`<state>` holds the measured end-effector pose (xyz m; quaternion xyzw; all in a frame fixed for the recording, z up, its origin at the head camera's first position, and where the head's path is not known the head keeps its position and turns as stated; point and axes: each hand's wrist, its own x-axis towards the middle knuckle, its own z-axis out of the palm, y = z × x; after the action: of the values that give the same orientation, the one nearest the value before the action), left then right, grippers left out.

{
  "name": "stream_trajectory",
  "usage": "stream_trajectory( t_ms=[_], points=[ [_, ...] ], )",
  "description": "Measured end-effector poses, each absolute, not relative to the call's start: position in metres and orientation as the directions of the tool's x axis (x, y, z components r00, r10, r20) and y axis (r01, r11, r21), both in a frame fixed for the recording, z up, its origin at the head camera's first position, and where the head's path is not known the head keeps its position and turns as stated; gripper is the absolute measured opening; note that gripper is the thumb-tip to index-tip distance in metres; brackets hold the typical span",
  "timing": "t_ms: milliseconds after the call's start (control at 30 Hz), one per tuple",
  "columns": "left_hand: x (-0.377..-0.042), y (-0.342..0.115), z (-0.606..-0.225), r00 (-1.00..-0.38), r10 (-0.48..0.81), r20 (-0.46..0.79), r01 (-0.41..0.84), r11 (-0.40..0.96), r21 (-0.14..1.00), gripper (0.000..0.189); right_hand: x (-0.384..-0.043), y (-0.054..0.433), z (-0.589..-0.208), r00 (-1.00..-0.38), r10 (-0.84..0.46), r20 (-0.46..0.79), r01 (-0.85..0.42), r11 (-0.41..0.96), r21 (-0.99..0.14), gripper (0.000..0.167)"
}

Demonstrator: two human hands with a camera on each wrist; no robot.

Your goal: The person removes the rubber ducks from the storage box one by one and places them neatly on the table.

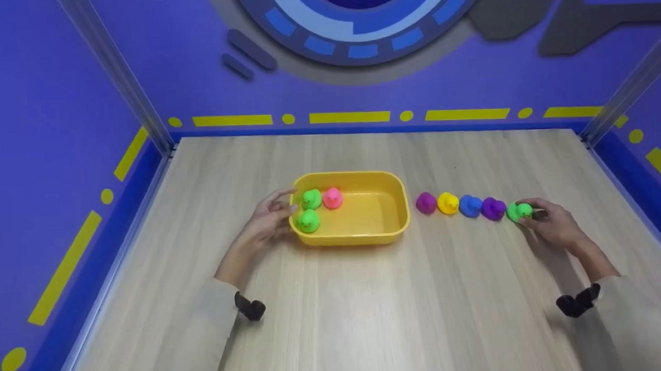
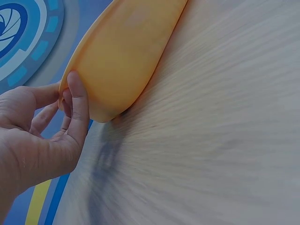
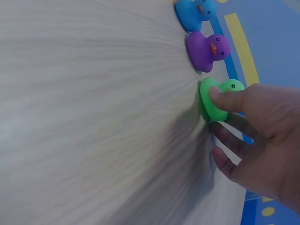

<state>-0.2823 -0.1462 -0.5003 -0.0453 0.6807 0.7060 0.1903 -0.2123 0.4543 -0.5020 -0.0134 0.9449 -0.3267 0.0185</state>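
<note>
My left hand [image 1: 266,217] pinches the left rim of a yellow plastic tub [image 1: 351,240]; the left wrist view shows the thumb on the tub's outer wall [image 2: 126,56]. Inside the tub, at its left end, sit two green rubber ducks [image 1: 309,221] and a pink duck [image 1: 333,198]. To the right of the tub, a row of ducks stands on the table: purple [image 1: 426,203], yellow [image 1: 448,203], blue [image 1: 470,205] and purple [image 1: 493,208]. At the row's right end my right hand [image 1: 558,224] pinches a green duck [image 3: 213,101] between thumb and fingers.
The pale wooden table [image 1: 341,307] is bounded by blue panels [image 1: 360,95] at the back and on both sides. Metal posts [image 1: 128,83] stand at the back corners. A small black camera [image 1: 250,308] sits on each wrist.
</note>
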Motion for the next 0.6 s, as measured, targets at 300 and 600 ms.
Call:
stream_trajectory(
  t_ms=[300, 600],
  points=[
    [-0.2816, -0.1440, -0.4994, -0.922, 0.190, -0.338, -0.342, 0.015, 0.940, 0.048, -0.2157, 0.4574, -0.5016, -0.998, -0.058, -0.020, -0.033, 0.789, -0.614, 0.046],
    [-0.2826, -0.1435, -0.4996, -0.923, 0.193, -0.333, -0.336, 0.017, 0.942, 0.048, -0.2141, 0.4541, -0.5042, -0.999, -0.048, -0.012, -0.031, 0.784, -0.620, 0.049]
  ],
)
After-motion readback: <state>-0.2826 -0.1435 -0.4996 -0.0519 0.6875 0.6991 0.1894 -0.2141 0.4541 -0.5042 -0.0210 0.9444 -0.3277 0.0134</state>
